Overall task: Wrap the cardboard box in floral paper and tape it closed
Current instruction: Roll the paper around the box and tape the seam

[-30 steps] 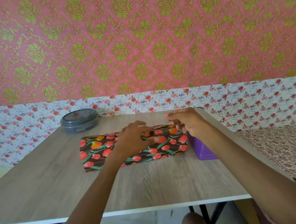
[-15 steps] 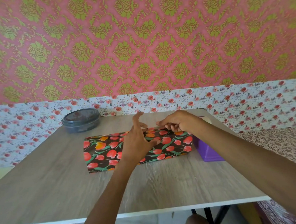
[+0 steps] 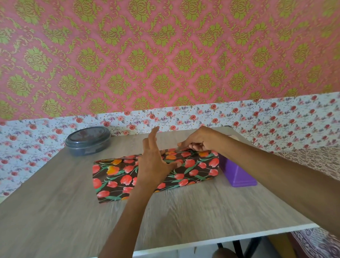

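Now L hand (image 3: 157, 168), fingers spread wide, is pinning dark tulip-print floral paper (image 3: 117, 179) onto the covered cardboard box while R hand (image 3: 200, 142) is pinching its top seam, prob. for taping.

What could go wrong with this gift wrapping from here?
1. The left hand has its fingers lifted, with only the thumb on the floral paper, so the fold might spring loose.
2. The right hand seems to pinch the paper's far edge. A hard pull could tear or crease it.
3. The purple object sits close beside the parcel's right end and may hinder folding there.
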Action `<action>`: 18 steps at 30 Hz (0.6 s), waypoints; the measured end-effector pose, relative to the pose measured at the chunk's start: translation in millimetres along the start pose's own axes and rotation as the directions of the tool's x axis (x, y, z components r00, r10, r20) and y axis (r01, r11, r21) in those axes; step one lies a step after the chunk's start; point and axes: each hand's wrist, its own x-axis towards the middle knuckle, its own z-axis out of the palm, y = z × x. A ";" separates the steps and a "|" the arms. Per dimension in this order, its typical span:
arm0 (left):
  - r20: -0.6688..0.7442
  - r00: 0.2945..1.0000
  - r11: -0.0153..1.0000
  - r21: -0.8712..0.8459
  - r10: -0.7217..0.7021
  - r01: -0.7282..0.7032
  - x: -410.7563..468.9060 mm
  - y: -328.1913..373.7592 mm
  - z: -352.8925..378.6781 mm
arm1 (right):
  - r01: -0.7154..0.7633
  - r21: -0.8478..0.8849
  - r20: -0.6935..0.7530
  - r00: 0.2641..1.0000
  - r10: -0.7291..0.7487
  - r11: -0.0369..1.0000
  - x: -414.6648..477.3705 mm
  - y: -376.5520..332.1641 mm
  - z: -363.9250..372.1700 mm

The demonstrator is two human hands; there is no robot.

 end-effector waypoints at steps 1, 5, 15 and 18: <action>0.004 1.000 1.000 0.006 0.000 0.000 0.2 0.3 0.0 | -0.001 -0.014 -0.005 1.000 0.001 1.000 -0.2 -0.8 0.6; 0.019 1.000 0.999 0.035 -0.003 0.002 -0.2 0.8 -1.2 | 0.019 -0.059 -0.072 0.997 -0.023 0.998 -2.4 -2.7 4.0; 0.091 0.996 0.995 0.101 -0.014 0.005 0.5 0.7 -5.9 | 0.000 -0.685 -0.336 0.887 -0.317 0.728 -6.7 -7.1 4.9; 0.138 0.990 0.990 0.140 -0.014 -0.005 4.2 -1.6 -7.5 | -0.048 -0.780 -0.343 0.867 -0.362 0.624 -15.4 -11.7 -6.7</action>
